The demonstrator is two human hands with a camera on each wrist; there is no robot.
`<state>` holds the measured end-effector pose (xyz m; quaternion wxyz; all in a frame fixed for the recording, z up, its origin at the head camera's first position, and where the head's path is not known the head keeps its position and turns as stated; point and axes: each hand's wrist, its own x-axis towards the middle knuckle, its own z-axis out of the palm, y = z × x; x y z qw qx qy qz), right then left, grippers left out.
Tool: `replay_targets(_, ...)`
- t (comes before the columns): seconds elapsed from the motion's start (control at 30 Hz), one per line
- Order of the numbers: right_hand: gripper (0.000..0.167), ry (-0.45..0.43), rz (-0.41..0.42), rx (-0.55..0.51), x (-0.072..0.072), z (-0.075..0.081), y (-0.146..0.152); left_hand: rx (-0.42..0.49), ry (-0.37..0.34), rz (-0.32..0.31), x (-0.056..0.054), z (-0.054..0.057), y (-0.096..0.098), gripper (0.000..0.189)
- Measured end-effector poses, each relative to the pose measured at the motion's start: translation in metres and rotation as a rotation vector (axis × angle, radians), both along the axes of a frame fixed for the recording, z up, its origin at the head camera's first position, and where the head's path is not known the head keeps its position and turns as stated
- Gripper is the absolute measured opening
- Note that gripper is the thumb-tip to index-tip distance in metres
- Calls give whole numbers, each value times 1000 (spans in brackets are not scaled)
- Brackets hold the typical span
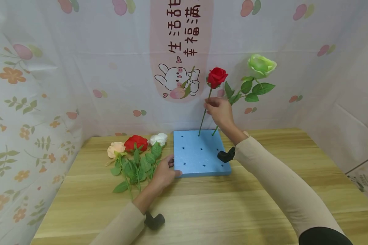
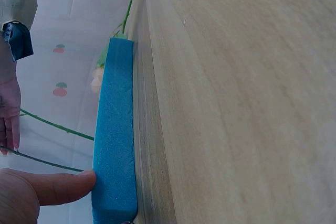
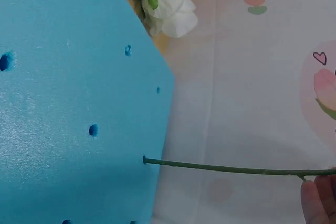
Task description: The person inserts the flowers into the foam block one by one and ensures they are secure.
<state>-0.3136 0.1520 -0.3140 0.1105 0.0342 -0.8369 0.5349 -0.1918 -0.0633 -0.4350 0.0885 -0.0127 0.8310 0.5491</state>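
Observation:
My right hand (image 1: pixel 221 111) pinches the stem of a red artificial rose (image 1: pixel 217 77). Its lower end sits in the middle hole of the back row of a light blue foam block (image 1: pixel 191 156); the stem (image 3: pixel 226 168) enters that hole in the right wrist view. Beyond this hand, a pale green rose (image 1: pixel 261 65) leans right, its stem in the back right hole. At the block's front left corner, my left hand (image 1: pixel 164 175) grips the edge, with the thumb (image 2: pixel 68 187) against its side; its other fingers are partly hidden.
Left of the block lie a peach rose (image 1: pixel 116 150), another red rose (image 1: pixel 136 143) and a white rose (image 1: pixel 158 139), their leafy stems pointing toward me. All rest on a wooden table (image 1: pixel 233 211). A printed cloth (image 1: pixel 110 68) hangs behind the table's back edge.

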Motion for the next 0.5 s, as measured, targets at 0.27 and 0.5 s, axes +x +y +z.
replay_targets(0.27, 28, 30, 40, 69, 6, -2, -1, -3, 0, 3, 1, 1, 0, 73)
replay_targets(0.5, 25, 36, 65, 55, 11, -5, 0, -6, 2, 0, 2, 2, 0, 71)
